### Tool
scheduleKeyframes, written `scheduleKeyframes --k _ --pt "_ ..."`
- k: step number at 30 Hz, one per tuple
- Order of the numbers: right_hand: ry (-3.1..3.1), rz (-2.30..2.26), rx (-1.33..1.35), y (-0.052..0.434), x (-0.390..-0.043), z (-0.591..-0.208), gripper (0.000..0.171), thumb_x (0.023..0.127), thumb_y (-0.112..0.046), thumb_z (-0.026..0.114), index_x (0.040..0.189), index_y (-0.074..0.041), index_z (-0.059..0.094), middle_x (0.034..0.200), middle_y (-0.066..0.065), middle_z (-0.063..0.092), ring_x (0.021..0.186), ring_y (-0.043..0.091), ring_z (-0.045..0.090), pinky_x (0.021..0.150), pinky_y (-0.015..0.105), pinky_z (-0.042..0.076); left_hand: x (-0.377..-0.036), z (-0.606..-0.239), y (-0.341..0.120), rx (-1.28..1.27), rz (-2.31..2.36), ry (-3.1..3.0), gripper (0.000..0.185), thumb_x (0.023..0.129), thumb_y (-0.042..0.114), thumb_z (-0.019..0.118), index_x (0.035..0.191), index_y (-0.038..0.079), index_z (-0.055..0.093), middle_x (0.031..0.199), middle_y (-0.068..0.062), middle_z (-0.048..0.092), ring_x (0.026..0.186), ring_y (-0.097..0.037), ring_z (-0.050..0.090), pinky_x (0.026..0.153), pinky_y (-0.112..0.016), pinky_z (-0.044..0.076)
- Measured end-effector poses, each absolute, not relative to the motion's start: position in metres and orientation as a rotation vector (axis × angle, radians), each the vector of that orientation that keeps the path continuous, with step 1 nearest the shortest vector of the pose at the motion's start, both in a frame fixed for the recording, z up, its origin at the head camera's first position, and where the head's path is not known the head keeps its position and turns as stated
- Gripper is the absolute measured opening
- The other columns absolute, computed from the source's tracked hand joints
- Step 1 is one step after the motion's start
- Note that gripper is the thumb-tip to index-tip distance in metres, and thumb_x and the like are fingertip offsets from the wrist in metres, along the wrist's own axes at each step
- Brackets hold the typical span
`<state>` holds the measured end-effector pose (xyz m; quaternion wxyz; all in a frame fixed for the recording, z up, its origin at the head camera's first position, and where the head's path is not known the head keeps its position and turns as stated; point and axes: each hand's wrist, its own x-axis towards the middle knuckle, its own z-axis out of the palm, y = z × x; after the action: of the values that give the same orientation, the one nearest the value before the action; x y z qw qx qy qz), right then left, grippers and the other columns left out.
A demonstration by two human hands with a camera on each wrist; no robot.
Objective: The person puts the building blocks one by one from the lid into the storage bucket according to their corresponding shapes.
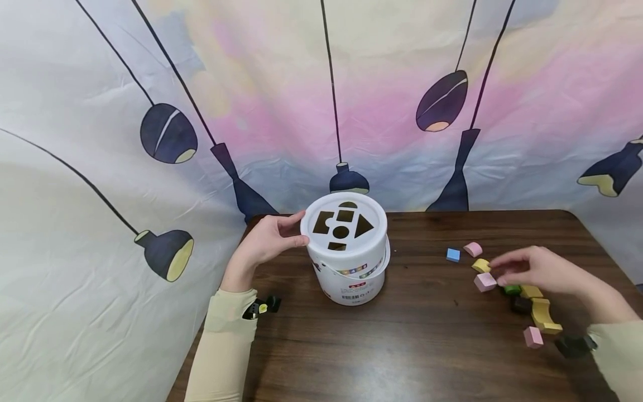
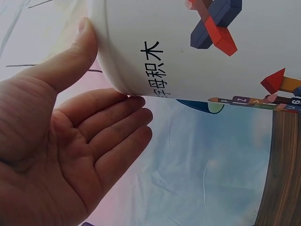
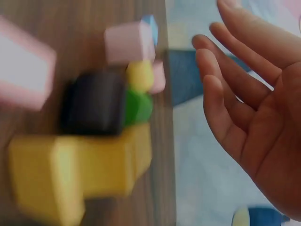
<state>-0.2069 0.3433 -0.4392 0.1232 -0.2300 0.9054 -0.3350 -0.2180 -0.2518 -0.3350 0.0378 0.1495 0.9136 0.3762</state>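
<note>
Left hand (image 1: 263,243) touching white bucket (image 1: 351,268) at frame middle, fingers relaxed. Right hand (image 1: 534,271) hovering over small blocks (image 1: 507,282) lower right on worktop (image 1: 427,346), fingers spread. Blocks probably light, hard; pinching sides best.

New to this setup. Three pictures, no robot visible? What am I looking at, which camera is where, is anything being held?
No machine here: a person works with two bare hands. The wide picture comes from a camera on the person's head; the two close-ups come from cameras worn on each wrist.

On the dark wooden table stands a white plastic bucket whose lid has shape-cut holes. The left hand rests against the bucket's side, fingers straight, thumb on the wall; no closed grip.

To the right lies a scatter of small coloured wooden blocks: pink, yellow, blue, green, black. The right hand hovers over them, fingers relaxed, holding nothing. Its wrist view is blurred.
</note>
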Motion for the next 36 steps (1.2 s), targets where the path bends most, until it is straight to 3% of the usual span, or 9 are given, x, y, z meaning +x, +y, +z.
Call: scheduleKeyframes --k 6,10,14,17,21,24,29,32,36 --pt "2.596 -0.903 -0.584 0.377 -0.182 -0.449 0.041 0.091 -0.024 0.087 0.122 0.001 0.077 0.107 0.004 0.077 0.080 0.003 0.062 0.066 0.029 0.054 -0.219 -0.335 -0.252 0.466 1.136 2.810 0.075 0.092 0.038 0.088 0.157 0.018 0.056 0.156 -0.007 0.057 0.148 -0.026 0.047 0.106 -0.047 0.048" --pt "2.505 -0.903 -0.573 0.386 -0.174 -0.452 0.039 0.089 -0.020 0.088 0.120 0.002 0.077 0.104 0.002 0.075 0.076 0.004 0.057 0.062 0.029 0.051 -0.216 -0.333 -0.253 0.455 1.140 2.803 0.074 0.092 0.039 0.087 0.157 0.019 0.056 0.156 -0.006 0.056 0.145 -0.024 0.049 0.099 -0.043 0.048" --pt "2.407 -0.924 -0.608 0.387 -0.167 -0.456 0.038 0.086 -0.019 0.091 0.116 0.000 0.077 0.099 0.000 0.072 0.075 0.004 0.054 0.061 0.029 0.049 -0.216 -0.332 -0.252 0.451 1.140 2.791 0.074 0.092 0.040 0.087 0.156 0.019 0.056 0.157 -0.005 0.056 0.126 -0.020 0.058 0.089 -0.039 0.046" --pt "2.410 -0.886 -0.644 0.383 -0.164 -0.458 0.039 0.082 -0.023 0.094 0.112 -0.004 0.078 0.096 -0.004 0.071 0.076 0.002 0.054 0.062 0.028 0.048 -0.216 -0.332 -0.251 0.457 1.135 2.794 0.074 0.092 0.040 0.087 0.156 0.018 0.057 0.157 -0.006 0.055 0.099 -0.024 0.058 0.082 -0.039 0.045" --pt "2.461 -0.797 -0.644 0.377 -0.161 -0.457 0.039 0.079 -0.029 0.097 0.108 -0.011 0.079 0.096 -0.008 0.070 0.077 0.001 0.053 0.064 0.027 0.046 -0.216 -0.331 -0.251 0.463 1.124 2.810 0.074 0.092 0.039 0.087 0.156 0.018 0.057 0.156 -0.008 0.056 0.099 -0.023 0.059 0.081 -0.039 0.045" --pt "2.479 -0.754 -0.632 0.375 -0.159 -0.457 0.040 0.077 -0.030 0.098 0.108 -0.013 0.080 0.097 -0.008 0.070 0.079 0.000 0.053 0.064 0.027 0.047 -0.216 -0.332 -0.251 0.463 1.115 2.816 0.074 0.092 0.040 0.087 0.156 0.019 0.057 0.156 -0.007 0.056 0.108 -0.021 0.059 0.084 -0.039 0.045" --pt "2.485 -0.745 -0.634 0.375 -0.153 -0.460 0.041 0.075 -0.029 0.099 0.108 -0.015 0.080 0.099 -0.010 0.070 0.080 -0.001 0.052 0.065 0.028 0.048 -0.216 -0.333 -0.252 0.454 1.100 2.816 0.075 0.092 0.043 0.087 0.157 0.020 0.056 0.157 -0.007 0.055 0.090 -0.025 0.055 0.084 -0.040 0.044" --pt "2.487 -0.746 -0.615 0.375 -0.151 -0.462 0.041 0.074 -0.029 0.099 0.108 -0.017 0.080 0.101 -0.009 0.070 0.082 -0.002 0.052 0.065 0.027 0.047 -0.216 -0.333 -0.252 0.453 1.100 2.815 0.076 0.092 0.043 0.086 0.157 0.020 0.056 0.158 -0.007 0.055 0.097 -0.023 0.058 0.085 -0.040 0.045" --pt "2.500 -0.734 -0.602 0.376 -0.148 -0.466 0.041 0.073 -0.030 0.100 0.108 -0.019 0.080 0.102 -0.009 0.069 0.083 -0.002 0.051 0.066 0.028 0.047 -0.217 -0.333 -0.251 0.461 1.116 2.807 0.075 0.092 0.042 0.087 0.157 0.019 0.056 0.157 -0.006 0.055 0.128 -0.021 0.057 0.090 -0.042 0.045"
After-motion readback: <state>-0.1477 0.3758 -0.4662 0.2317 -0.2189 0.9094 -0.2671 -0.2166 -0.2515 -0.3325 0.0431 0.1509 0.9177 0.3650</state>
